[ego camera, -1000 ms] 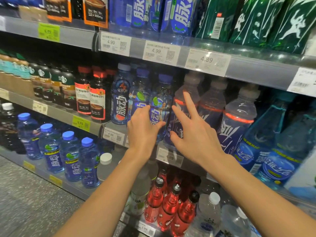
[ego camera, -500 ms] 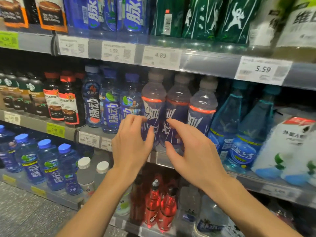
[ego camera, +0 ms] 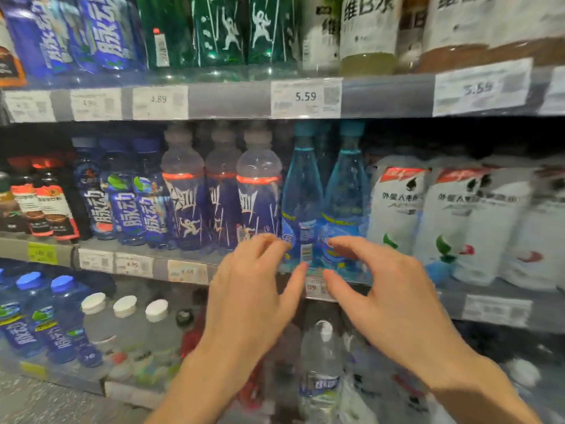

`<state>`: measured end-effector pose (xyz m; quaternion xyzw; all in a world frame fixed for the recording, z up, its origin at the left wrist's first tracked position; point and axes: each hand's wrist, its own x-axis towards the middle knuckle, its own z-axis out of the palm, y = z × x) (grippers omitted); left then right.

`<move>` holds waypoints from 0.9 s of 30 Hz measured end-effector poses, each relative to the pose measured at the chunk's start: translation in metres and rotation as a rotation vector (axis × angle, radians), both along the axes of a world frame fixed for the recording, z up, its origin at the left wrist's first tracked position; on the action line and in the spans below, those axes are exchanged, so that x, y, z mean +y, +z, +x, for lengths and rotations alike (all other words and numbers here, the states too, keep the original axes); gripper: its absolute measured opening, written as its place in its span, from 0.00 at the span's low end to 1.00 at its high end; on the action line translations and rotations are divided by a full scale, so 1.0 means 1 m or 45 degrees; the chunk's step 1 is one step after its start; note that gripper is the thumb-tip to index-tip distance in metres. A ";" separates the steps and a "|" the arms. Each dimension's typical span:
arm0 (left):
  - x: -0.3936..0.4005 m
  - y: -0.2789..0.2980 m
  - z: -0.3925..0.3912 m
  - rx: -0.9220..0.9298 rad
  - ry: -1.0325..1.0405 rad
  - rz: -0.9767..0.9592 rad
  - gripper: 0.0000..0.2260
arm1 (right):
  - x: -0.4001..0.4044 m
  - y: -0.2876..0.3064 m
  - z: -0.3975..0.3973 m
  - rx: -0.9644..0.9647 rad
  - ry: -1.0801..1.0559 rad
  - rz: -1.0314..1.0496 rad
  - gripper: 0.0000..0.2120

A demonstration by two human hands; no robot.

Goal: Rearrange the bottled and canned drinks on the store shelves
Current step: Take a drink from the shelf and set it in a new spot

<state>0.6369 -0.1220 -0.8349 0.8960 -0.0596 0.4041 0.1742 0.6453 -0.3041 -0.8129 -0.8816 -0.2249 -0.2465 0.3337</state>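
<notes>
On the middle shelf stand two tall light-blue bottles, one on the left and one on the right. To their left are three clear bottles with dark blue labels. My left hand hovers in front of the left light-blue bottle's base, fingers apart and curled, holding nothing. My right hand is beside it, in front of the right light-blue bottle's base, also open and empty. I cannot tell whether the fingertips touch the bottles.
White pouch-like drinks fill the shelf to the right. Small blue bottles and dark coffee bottles stand at the left. Green and blue bottles line the top shelf. Water bottles and white-capped bottles sit below.
Both hands and the view have shifted right along the shelf, from the small blue bottles past the dark-blue-label bottles to the light-blue ones. Both hands stay empty.
</notes>
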 end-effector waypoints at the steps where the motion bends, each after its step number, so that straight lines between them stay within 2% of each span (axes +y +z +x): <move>1: -0.011 -0.001 -0.002 0.001 -0.003 0.017 0.17 | -0.010 0.002 0.000 0.034 0.007 -0.009 0.22; 9: -0.068 -0.011 -0.025 0.013 0.008 0.138 0.17 | -0.062 0.005 -0.022 0.012 -0.018 0.135 0.15; 19: -0.083 -0.017 -0.036 0.252 0.153 0.290 0.21 | -0.110 -0.004 -0.023 0.213 -0.147 -0.192 0.25; 22: -0.091 -0.013 -0.041 0.255 0.151 0.268 0.23 | -0.108 -0.009 -0.023 0.292 -0.157 -0.284 0.28; 27: -0.102 -0.009 -0.048 0.287 0.114 0.273 0.27 | -0.102 -0.016 -0.033 0.297 -0.162 -0.463 0.27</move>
